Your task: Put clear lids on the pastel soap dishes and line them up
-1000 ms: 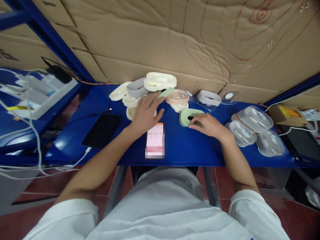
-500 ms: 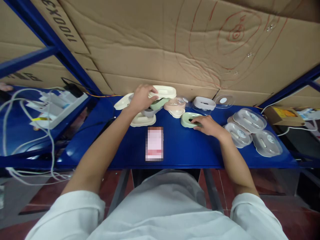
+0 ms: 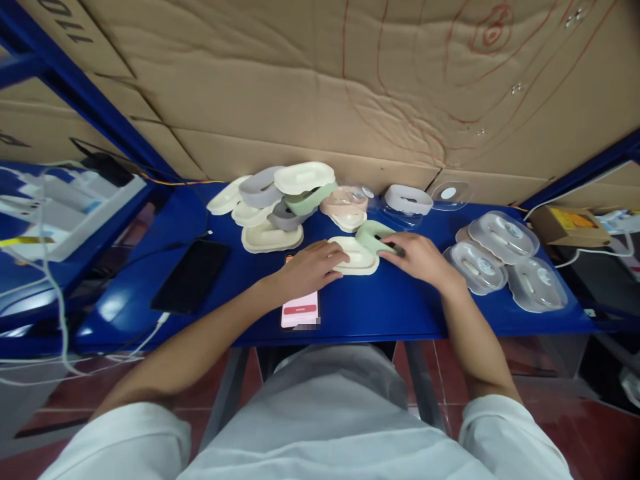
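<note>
Centrally on the blue surface (image 3: 380, 303), the left hand (image 3: 313, 265) presses loosely on a cream tray (image 3: 357, 257) lying flat, long axis running left to right. Just beside it, the right hand (image 3: 420, 257) grips a green tray (image 3: 376, 235), tilted and overlapping the cream one's far right edge. Three clear lidded cases (image 3: 505, 257) at right each hold a small white part. A heap of empty coloured trays (image 3: 280, 200) fills the upper centre; a phone (image 3: 300, 312) lies under the left wrist.
</note>
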`<state>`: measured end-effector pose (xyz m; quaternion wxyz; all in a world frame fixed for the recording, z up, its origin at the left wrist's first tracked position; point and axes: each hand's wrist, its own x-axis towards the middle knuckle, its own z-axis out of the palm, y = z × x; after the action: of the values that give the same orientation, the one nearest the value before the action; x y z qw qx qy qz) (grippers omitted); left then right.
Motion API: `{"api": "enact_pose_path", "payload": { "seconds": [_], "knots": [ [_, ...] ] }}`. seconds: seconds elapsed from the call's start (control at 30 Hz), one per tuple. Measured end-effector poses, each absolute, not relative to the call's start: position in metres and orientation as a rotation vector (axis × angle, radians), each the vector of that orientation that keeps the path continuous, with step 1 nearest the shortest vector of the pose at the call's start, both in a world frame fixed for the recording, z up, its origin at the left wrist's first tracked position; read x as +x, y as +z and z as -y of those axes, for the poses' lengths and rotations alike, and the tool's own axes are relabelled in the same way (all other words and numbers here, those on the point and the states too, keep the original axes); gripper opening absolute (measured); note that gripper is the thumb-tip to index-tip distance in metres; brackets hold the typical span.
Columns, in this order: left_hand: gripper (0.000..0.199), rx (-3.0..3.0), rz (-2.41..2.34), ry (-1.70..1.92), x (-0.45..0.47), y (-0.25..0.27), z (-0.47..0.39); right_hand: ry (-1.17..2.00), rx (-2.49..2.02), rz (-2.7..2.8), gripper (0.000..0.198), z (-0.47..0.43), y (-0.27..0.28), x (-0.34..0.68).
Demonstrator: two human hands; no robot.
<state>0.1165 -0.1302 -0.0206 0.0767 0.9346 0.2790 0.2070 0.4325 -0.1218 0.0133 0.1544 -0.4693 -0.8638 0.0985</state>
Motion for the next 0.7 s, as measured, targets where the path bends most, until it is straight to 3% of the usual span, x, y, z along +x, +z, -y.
{"api": "enact_pose_path", "payload": {
  "seconds": [0.2,0.43,0.7],
  "knots": [
    [0.05,2.934,-0.927,0.721,0.109,-0.021,0.128,0.197,-1.03,2.565,0.031,0.129,-0.002,0.403],
    [0.023,2.942,-0.855,0.631,0.106,-0.024,0.12,0.049,-0.912,2.715,0.033,0.139,-0.007,0.384],
    [0.016,2.977,-0.837,0.631,0.109,-0.027,0.124,-0.009,-0.928,2.764,0.031,0.145,-0.011,0.378]
  ]
}}
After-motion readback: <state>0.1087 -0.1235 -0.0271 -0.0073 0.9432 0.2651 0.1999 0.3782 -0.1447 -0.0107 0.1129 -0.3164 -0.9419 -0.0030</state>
